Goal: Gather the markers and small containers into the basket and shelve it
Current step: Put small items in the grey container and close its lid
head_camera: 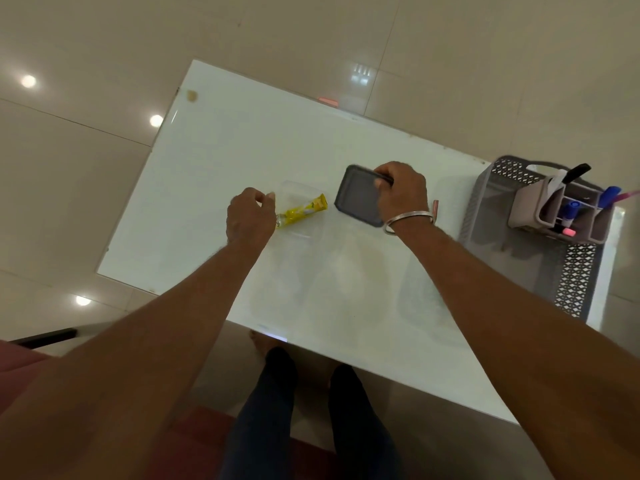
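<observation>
Dim warm light, ceiling lamp glare on glossy floor (86, 188), soft overall, wide-angle edge bending

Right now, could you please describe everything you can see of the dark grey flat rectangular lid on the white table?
The dark grey flat rectangular lid looks like plastic, with rounded corners and a raised rim around a recessed middle. It sits tilted diagonally on the white table, to the right of a clear container holding a yellow packet. The right hand grips its far right edge, fingers curled over the rim, covering that corner.

White table (214, 161), clear container (301, 216) w/ yellow tube (304, 211), dark lid (358, 195); grey basket (485, 209) at rt edge
</observation>
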